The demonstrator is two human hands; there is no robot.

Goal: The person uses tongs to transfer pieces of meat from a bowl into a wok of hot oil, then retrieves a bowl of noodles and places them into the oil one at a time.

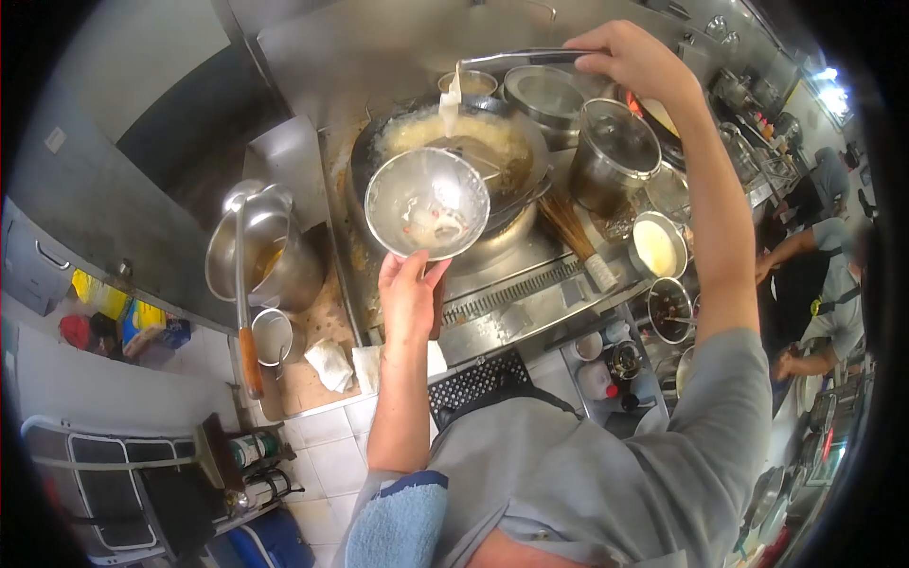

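My left hand (407,298) grips the near rim of a shiny metal bowl (388,194), tilted over the front of the wok. A little pale, wet batter with small bits lies in the bowl. My right hand (630,59) is raised at the upper right, closed around long metal tongs (530,55). From their tip hangs a limp, whitish batter-coated strip (451,106), just above the wok. Foaming yellowish oil (407,134) fills the far side of the wok (538,142); the bowl hides part of it.
A bamboo brush (573,232) leans right of the wok, near a tall metal pot (606,180) and a container of pale yellow liquid (655,246). At left stands a deep pot (222,260) with a wooden-handled ladle (248,350). A co-worker (824,275) stands at far right.
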